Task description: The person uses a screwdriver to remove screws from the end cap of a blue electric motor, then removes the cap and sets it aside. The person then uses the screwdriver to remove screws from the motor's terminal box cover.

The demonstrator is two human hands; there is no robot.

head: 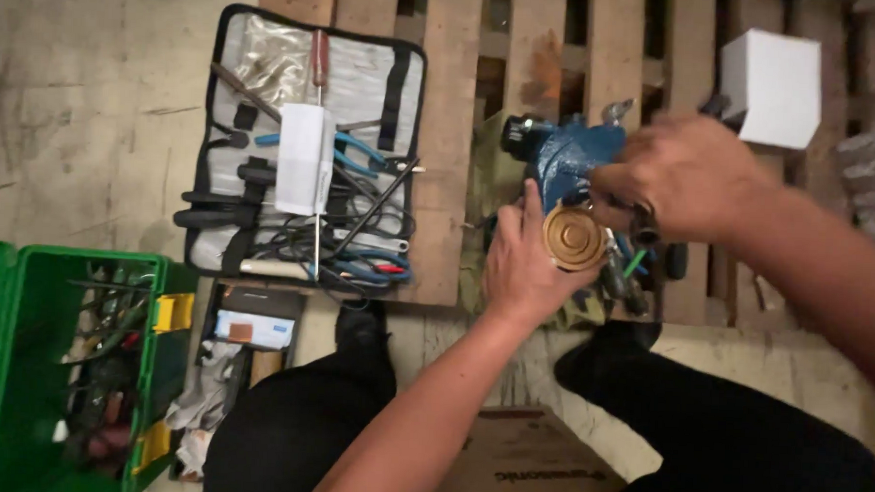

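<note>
Near the middle right of the frame, on the wooden pallet (442,130), left hand (524,264) with fingers clamped on a round brass disc (573,238), right hand (687,177) gripping the blue machine body (572,154), open tool roll (310,145) at upper left.

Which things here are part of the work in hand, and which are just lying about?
In hand:
- left hand touching the brass-coloured disc
- right hand on the blue device

Lying about:
- open tool roll
- green toolbox
- white box
- wooden pallet
</note>
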